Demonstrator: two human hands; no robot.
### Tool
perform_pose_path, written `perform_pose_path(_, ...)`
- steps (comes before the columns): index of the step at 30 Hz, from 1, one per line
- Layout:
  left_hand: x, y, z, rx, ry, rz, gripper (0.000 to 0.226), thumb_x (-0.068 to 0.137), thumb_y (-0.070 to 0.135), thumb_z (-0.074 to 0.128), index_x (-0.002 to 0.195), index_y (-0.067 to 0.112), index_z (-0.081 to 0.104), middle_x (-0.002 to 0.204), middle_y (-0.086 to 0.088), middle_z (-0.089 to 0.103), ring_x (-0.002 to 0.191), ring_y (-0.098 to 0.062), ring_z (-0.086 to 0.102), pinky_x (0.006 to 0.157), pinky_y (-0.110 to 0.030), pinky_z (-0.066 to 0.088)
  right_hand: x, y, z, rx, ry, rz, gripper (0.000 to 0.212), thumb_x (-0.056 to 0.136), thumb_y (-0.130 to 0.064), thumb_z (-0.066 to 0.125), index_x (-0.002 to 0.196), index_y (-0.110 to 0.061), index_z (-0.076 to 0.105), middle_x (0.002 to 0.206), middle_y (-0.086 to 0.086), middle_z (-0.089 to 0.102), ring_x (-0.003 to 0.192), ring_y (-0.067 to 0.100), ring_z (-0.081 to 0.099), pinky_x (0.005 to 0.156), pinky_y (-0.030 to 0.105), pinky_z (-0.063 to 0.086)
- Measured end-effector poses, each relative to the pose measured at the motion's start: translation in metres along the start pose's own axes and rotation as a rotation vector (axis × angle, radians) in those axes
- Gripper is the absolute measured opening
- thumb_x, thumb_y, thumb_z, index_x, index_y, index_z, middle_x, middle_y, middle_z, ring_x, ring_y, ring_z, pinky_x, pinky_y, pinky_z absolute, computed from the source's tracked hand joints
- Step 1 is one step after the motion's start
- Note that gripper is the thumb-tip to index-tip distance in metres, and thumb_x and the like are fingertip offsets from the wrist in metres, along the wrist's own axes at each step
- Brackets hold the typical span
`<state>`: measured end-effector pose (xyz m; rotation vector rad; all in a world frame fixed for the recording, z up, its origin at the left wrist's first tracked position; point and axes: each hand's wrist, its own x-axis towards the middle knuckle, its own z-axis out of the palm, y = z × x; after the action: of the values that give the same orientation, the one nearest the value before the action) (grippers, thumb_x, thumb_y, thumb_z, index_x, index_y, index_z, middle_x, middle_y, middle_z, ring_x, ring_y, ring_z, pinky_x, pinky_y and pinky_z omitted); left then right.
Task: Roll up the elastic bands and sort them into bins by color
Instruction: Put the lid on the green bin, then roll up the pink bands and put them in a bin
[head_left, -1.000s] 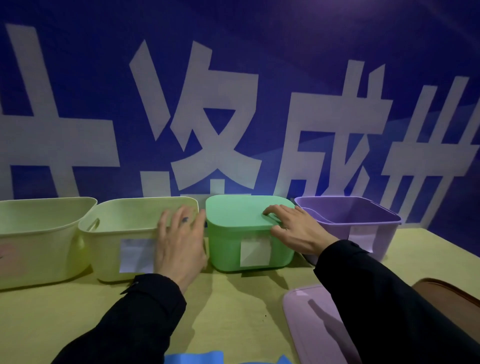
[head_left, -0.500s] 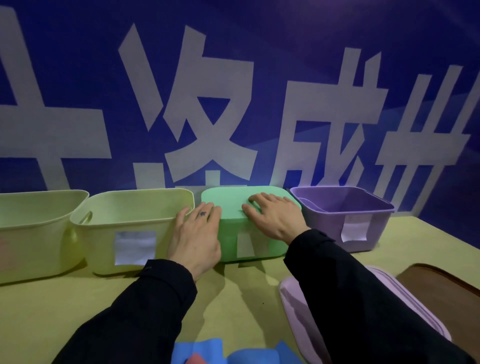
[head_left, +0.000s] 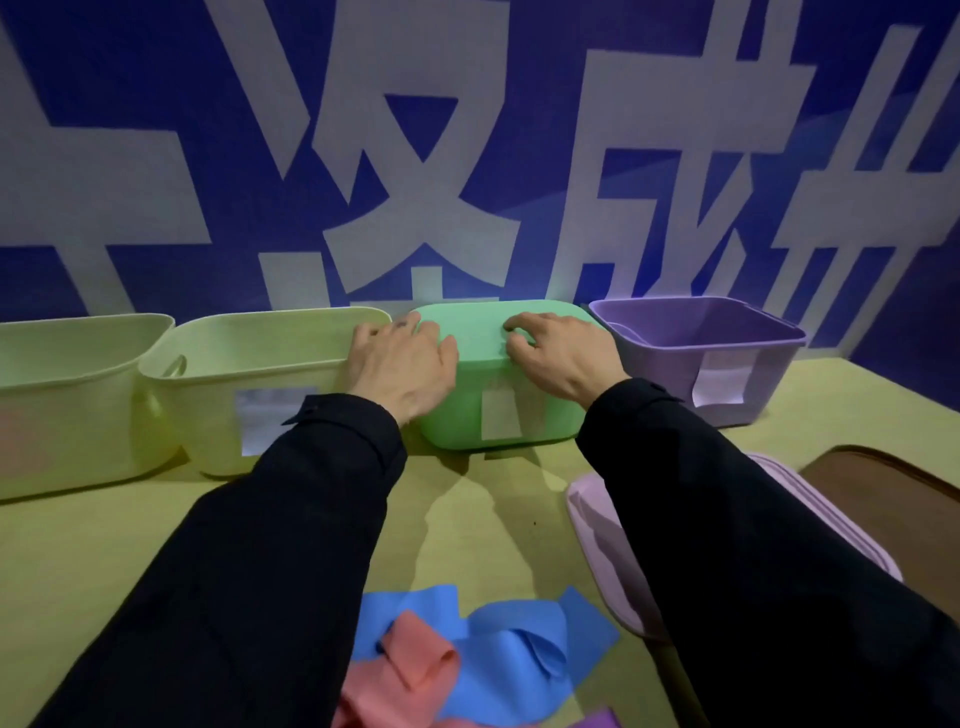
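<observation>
**A:** Why do we have both hands on the green bin (head_left: 498, 415) and none on the bands?

**B:** It is the one bin here with its lid on. Our left hand (head_left: 402, 364) lies at the left edge of the green lid (head_left: 478, 325), fingers fairly straight and reaching over the gap toward the pale yellow-green bin (head_left: 260, 384) beside it. Our right hand (head_left: 563, 358) rests on the right part of the lid, fingers curled, the tips pressing near its front edge. We judge this a two-handed hold meant to pry the lid off, though whether any fingertip hooks under the rim we cannot tell.

**A:** And the other bins?

**B:** Already open. A second pale bin (head_left: 67, 395) sits further out past our left fingers, and the purple bin (head_left: 727, 353) just beyond our right fingers. Its lilac lid (head_left: 597, 514) lies flat on the table (head_left: 78, 561) under our right sleeve (set aside there, we suppose, to keep the row of bins clear).

**A:** Where are the elastic bands?

**B:** Well back from our fingertips, down between our forearms at the near table edge: a blue band (head_left: 509, 639) lying loose and crumpled, a salmon-pink band (head_left: 410, 670) overlapping it, and a scrap of purple band (head_left: 597, 719) at the frame's bottom. None is rolled, so sorting has not begun; every bin should probably be open first.
</observation>
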<state>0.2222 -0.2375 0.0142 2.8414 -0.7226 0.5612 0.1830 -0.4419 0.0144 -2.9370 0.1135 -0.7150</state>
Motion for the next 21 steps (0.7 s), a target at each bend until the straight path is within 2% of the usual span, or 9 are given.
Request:
perform_pose_path(2, 0.003, 0.003, 0.007, 0.077, -0.028, -0.031, 0.063, 0.096, 0.047, 0.008, 0.118, 0.015, 0.058, 0.134, -0.011, 0.059, 0.124, -0.025, 0.052, 0.114, -0.053, 0.024, 0.002, 0.001, 0.003, -0.024, -0.002, -0.004, 0.048, 0.097, -0.05, 0.029, 0.133, -0.033, 0.056, 0.134, 0.004, 0.062, 0.115, 0.028, 0.06, 0.095, 0.041, 0.048)
perform_pose_path(7, 0.008, 0.006, 0.007, 0.115, -0.033, -0.049, 0.077, 0.09, 0.053, 0.004, 0.126, 0.014, 0.06, 0.138, -0.009, 0.059, 0.13, -0.024, 0.052, 0.119, -0.057, 0.014, 0.008, -0.001, 0.01, -0.06, 0.009, 0.032, 0.056, 0.093, -0.053, 0.026, 0.13, -0.026, 0.057, 0.13, 0.007, 0.063, 0.112, 0.028, 0.06, 0.095, 0.043, 0.043)
perform_pose_path(10, 0.004, 0.006, 0.004, 0.111, -0.085, -0.042, 0.077, 0.096, 0.055, 0.002, 0.143, 0.015, 0.049, 0.155, -0.009, 0.045, 0.146, -0.023, 0.037, 0.122, -0.06, 0.004, 0.006, -0.002, 0.003, -0.032, -0.038, 0.031, 0.054, 0.096, -0.049, 0.028, 0.131, -0.023, 0.059, 0.128, 0.008, 0.065, 0.112, 0.028, 0.061, 0.098, 0.043, 0.045)
perform_pose_path(12, 0.002, 0.009, -0.004, 0.089, -0.139, -0.036, 0.072, 0.102, 0.057, 0.004, 0.154, 0.019, 0.035, 0.166, -0.007, 0.026, 0.155, -0.022, 0.018, 0.121, -0.063, -0.005, -0.002, -0.004, -0.003, -0.006, 0.053, 0.024, 0.047, 0.098, -0.046, 0.032, 0.116, -0.02, 0.068, 0.115, 0.006, 0.071, 0.101, 0.026, 0.064, 0.099, 0.043, 0.047)
perform_pose_path(14, -0.007, 0.014, -0.011, 0.059, -0.101, -0.005, 0.065, 0.104, 0.058, 0.01, 0.156, 0.024, 0.031, 0.168, -0.006, 0.019, 0.156, -0.022, 0.009, 0.121, -0.062, -0.006, -0.015, -0.009, -0.008, 0.033, 0.188, 0.013, 0.043, 0.099, -0.042, 0.038, 0.094, -0.016, 0.072, 0.098, 0.003, 0.072, 0.087, 0.022, 0.063, 0.094, 0.042, 0.048)
perform_pose_path(16, -0.02, 0.02, -0.02, -0.017, 0.055, 0.027, 0.058, 0.106, 0.053, 0.02, 0.15, 0.025, 0.043, 0.163, -0.005, 0.032, 0.154, -0.023, 0.02, 0.123, -0.057, 0.004, -0.032, -0.015, -0.016, 0.118, 0.252, 0.023, 0.036, 0.098, -0.038, 0.045, 0.094, -0.017, 0.073, 0.1, 0.002, 0.072, 0.09, 0.021, 0.062, 0.084, 0.039, 0.051)
perform_pose_path(18, -0.037, 0.029, -0.032, -0.073, 0.162, 0.082, 0.046, 0.106, 0.045, 0.033, 0.138, 0.022, 0.057, 0.148, -0.004, 0.053, 0.142, -0.024, 0.041, 0.12, -0.051, 0.023, -0.049, -0.023, -0.028, 0.172, 0.229, 0.019, 0.03, 0.098, -0.035, 0.05, 0.103, -0.019, 0.074, 0.106, 0.001, 0.071, 0.097, 0.019, 0.061, 0.083, 0.038, 0.053)
perform_pose_path(21, -0.067, 0.033, -0.046, -0.164, 0.137, 0.103, 0.033, 0.104, 0.032, 0.042, 0.12, 0.021, 0.068, 0.12, -0.003, 0.069, 0.11, -0.029, 0.063, 0.097, -0.048, 0.05, -0.079, -0.037, -0.04, 0.202, 0.162, -0.027, 0.027, 0.096, -0.034, 0.052, 0.105, -0.021, 0.074, 0.107, 0.0, 0.07, 0.099, 0.02, 0.061, 0.083, 0.04, 0.054)
